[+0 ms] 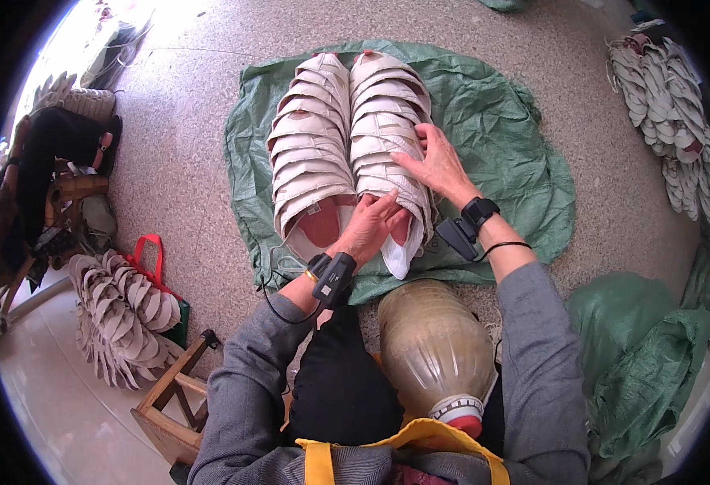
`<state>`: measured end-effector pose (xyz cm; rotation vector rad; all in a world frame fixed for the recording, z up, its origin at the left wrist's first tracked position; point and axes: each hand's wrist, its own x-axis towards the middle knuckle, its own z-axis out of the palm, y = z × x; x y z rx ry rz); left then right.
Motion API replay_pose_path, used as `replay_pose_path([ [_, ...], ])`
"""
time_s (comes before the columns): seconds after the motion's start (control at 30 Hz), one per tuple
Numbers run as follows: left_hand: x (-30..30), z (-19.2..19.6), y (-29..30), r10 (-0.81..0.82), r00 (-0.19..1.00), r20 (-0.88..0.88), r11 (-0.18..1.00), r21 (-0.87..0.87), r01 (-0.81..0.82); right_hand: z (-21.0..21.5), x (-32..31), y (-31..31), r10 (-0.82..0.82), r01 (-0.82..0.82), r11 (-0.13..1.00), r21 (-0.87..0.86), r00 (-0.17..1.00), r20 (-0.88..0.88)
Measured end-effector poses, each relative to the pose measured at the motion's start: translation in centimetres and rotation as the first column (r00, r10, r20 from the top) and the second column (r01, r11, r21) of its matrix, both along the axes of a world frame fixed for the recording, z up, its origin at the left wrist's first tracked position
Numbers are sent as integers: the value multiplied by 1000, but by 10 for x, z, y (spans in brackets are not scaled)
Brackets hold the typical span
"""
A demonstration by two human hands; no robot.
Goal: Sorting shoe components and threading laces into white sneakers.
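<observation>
A big green woven plastic sheet [517, 178] lies under two long white rows of cloth shoe tops [310, 145], running straight out from the person. The right hand [440, 167] spreads open against the right row [386, 105]; the left hand [365, 226] bends at its near end, I can't tell its grip. This looks like neatening; next probably needs gentle pushing

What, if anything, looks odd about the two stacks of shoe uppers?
A white flap sticks out at the near end of the right stack, over green sheeting: odd, since the left stack shows none so long.
</observation>
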<state>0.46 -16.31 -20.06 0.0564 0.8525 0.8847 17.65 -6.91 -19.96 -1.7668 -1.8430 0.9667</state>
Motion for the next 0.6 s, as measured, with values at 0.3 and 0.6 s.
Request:
replay_pose_path([
  [0.3,8,-15,12,57,998,28,995,-82,-54,2,-8,7,38,-30,995,-95,996,83],
  [0.6,-4,1,5,-26,996,81,987,-155,39,20,2,-3,127,-118,987,-109,989,72],
])
